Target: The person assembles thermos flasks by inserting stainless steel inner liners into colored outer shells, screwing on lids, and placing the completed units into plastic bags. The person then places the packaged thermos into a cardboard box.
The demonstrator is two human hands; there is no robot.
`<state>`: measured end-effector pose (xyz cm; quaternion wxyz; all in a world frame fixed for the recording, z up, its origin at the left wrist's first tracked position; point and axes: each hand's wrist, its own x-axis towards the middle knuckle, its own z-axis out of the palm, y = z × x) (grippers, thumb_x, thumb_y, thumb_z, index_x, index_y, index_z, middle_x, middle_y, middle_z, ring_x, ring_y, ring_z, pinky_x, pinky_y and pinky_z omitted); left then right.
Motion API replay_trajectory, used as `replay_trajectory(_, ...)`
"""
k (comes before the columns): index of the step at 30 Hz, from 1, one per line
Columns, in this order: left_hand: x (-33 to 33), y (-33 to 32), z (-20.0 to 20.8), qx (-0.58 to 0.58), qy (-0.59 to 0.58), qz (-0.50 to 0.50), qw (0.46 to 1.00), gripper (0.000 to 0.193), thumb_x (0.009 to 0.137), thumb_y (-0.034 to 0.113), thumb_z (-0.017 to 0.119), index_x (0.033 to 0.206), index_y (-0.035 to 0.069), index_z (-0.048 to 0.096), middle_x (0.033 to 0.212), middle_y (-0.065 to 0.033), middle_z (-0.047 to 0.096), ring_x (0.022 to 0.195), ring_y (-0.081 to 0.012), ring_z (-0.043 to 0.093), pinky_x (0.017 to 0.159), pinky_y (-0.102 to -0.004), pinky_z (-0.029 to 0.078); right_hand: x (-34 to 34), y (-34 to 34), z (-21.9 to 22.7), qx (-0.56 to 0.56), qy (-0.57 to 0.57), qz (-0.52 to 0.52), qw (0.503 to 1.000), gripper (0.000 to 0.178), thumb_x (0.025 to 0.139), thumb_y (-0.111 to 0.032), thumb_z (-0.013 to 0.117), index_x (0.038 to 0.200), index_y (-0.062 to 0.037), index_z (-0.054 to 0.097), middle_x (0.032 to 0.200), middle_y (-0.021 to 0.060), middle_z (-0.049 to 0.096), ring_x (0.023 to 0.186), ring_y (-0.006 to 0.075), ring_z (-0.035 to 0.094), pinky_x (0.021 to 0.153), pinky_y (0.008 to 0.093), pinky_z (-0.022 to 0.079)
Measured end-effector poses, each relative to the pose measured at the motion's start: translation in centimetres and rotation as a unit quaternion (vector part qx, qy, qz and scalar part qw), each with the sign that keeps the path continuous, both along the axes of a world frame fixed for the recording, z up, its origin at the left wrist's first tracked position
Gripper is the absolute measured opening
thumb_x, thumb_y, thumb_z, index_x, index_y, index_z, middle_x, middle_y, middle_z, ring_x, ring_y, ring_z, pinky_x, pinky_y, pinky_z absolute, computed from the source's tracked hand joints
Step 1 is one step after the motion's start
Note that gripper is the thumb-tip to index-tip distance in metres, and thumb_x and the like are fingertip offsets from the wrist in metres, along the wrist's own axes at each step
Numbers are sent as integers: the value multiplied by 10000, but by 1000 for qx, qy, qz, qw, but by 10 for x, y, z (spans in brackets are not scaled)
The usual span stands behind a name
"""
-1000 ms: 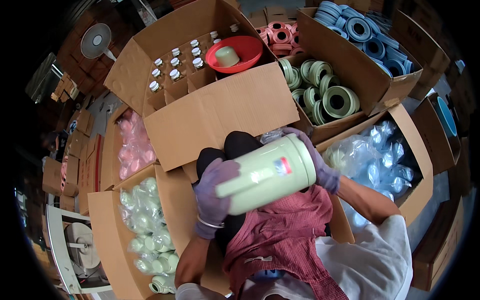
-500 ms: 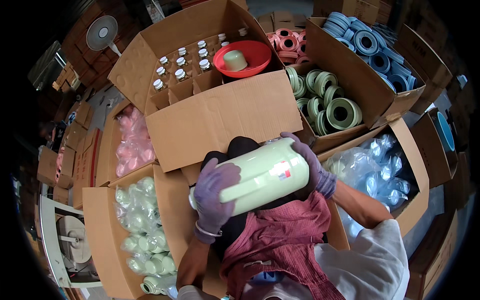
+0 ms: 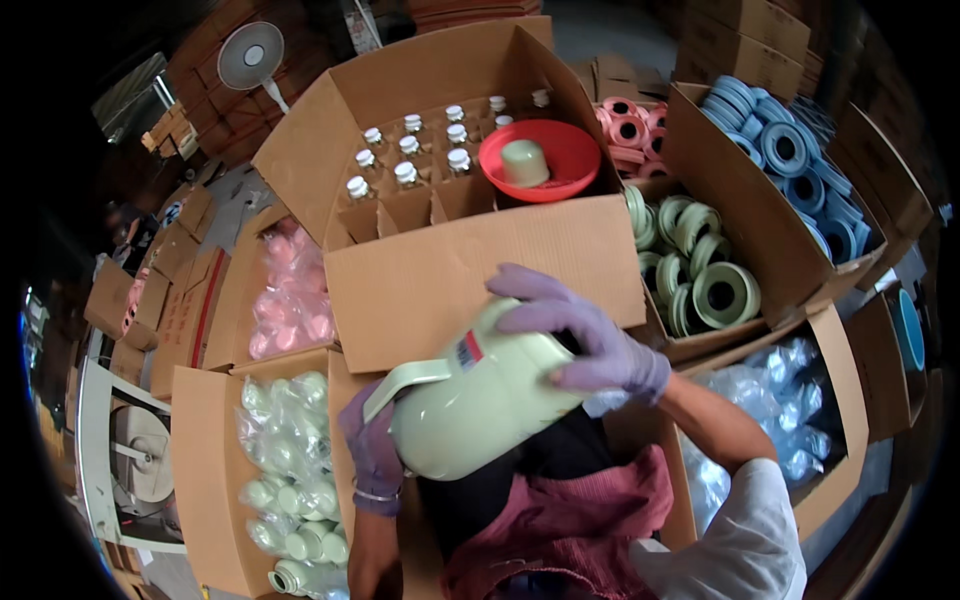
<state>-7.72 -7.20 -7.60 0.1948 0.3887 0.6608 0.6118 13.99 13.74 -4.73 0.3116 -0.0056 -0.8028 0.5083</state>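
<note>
Above my lap I hold a glossy pale green jug [image 3: 476, 405] with a side handle, tilted so that its right end is higher. My gloved left hand [image 3: 372, 440] is closed around its lower left end, beside the handle, with its fingers partly hidden behind the jug. The gloved right hand [image 3: 590, 340] grips the upper right end, thumb and fingers curved around a dark opening there. A small red and blue sticker [image 3: 468, 349] shows on the jug's side, near the upper end of the handle.
Ahead, a divided carton [image 3: 480, 245] holds white-capped bottles and a red bowl [image 3: 540, 180] with a green cup in it. Green rings [image 3: 722, 297] and blue rings [image 3: 783, 147] fill boxes at the right. Bagged green parts [image 3: 290, 450] stand in a carton at the left.
The jug has been turned in my hands: its handle has swung to the upper left and its dark opening shows at the right. My right hand has shifted over that end.
</note>
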Motion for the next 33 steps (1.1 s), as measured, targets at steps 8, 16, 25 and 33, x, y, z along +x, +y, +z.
replay_trajectory(8, -19, 78, -19, 247, -362, -105, 893, 486, 1041, 364, 357, 1425, 68, 395, 1398, -106, 470, 1263, -260, 481, 1047, -433, 415, -136, 282, -35, 364, -334, -388, 778, 778, 715, -489, 679, 1434, -383, 401, 1509, 132, 306, 1276, 428, 405, 1027, 584, 371)
replay_trajectory(16, -31, 147, -30, 344, -587, -226, 697, 535, 1027, 455, 372, 1451, 129, 363, 1452, -93, 425, 1324, -296, 427, 1109, -499, 355, -78, 163, 20, 302, 66, -290, 906, 588, 671, -272, 794, 1215, -147, 605, 1248, 167, 436, 1200, 359, 431, 1014, 461, 410)
replay_trajectory(25, 38, 154, -24, 238, -601, -122, 753, 617, 974, 571, 401, 1405, 130, 402, 1359, -90, 466, 1237, -261, 455, 1022, -481, 414, -31, 16, -29, -333, -91, -148, 927, 767, 858, -489, 666, 1427, -78, 358, 1251, 229, 479, 941, 320, 626, 736, 393, 579)
replay_trajectory(33, 54, 137, -43, 236, -578, -118, 772, 611, 973, 595, 386, 1358, 124, 442, 1275, -68, 497, 1022, -230, 501, 908, -418, 443, -28, -2, -68, 306, 30, -343, 888, 684, 708, -153, 779, 1322, -121, 479, 1326, 224, 425, 1195, 428, 459, 1010, 514, 413)
